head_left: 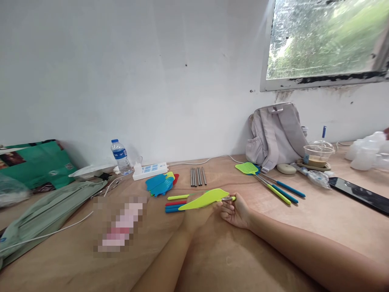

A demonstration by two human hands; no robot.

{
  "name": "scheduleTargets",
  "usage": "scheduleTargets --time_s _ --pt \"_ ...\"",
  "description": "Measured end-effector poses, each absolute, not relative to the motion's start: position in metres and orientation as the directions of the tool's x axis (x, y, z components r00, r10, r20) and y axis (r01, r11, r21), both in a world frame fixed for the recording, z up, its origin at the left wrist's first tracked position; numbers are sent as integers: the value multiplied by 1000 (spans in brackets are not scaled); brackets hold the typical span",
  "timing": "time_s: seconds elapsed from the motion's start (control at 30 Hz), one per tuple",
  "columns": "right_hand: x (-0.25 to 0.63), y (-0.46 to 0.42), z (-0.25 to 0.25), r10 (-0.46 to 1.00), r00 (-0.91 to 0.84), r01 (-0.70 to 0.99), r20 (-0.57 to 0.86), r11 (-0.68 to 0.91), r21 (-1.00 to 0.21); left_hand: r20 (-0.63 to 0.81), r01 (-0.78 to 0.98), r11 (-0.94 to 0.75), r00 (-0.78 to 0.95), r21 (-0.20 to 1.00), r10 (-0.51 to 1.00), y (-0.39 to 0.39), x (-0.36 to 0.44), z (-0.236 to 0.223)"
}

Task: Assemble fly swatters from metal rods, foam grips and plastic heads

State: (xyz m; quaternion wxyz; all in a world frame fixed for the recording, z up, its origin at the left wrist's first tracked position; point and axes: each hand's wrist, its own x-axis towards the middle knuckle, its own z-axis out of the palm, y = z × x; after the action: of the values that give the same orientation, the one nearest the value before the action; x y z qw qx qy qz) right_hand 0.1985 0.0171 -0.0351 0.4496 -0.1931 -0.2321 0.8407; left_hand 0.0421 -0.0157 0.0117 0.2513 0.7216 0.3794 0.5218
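Both my hands are on a yellow-green fly swatter held low over the table. My left hand is behind and below its flat head, with the fingers partly hidden and closing near the neck. My right hand has its fingers curled round the short metal rod and yellow-green handle end. Left of my left hand lie loose handles, a yellow-green one, a red one and blue ones. Beyond them are loose swatter heads, blue and red, and several metal tubes.
Several fly swatters with handles lie at the right, before a grey backpack. Further right are a drink cup and a black phone. Leftward stand a water bottle, a power strip and a green bag.
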Motion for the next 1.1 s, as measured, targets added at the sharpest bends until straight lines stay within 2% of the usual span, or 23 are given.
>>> scheduleTargets --time_s 0.13,0.23,0.33,0.4,0.5,0.57,0.77,0.97,1.1 --pt "204 25 -31 917 -392 -718 -72 -354 -600 462 196 -480 130 855 877 -7 33 5" --pt "215 34 -28 960 -277 -743 -40 -240 -624 413 39 -417 85 908 907 5 19 2" --pt "230 43 -27 988 -152 -753 4 -113 -649 454 -75 -455 -36 887 890 14 5 4" --pt "237 47 -26 995 -91 -742 39 -42 -669 517 3 -517 -9 856 856 15 -2 9" --pt "242 49 -24 994 -40 -712 98 40 -701 595 278 -633 217 722 774 9 -6 17" --pt "242 49 -23 991 -26 -691 129 76 -719 613 376 -715 367 590 699 5 -6 19" --pt "242 44 -17 985 -54 -644 165 91 -759 685 358 -886 569 294 456 0 -3 14" --pt "246 42 -13 981 -83 -613 173 87 -785 641 433 -890 645 142 416 -7 1 13" --pt "249 44 -14 982 -90 -597 168 82 -798 592 425 -901 707 84 388 -7 4 18"
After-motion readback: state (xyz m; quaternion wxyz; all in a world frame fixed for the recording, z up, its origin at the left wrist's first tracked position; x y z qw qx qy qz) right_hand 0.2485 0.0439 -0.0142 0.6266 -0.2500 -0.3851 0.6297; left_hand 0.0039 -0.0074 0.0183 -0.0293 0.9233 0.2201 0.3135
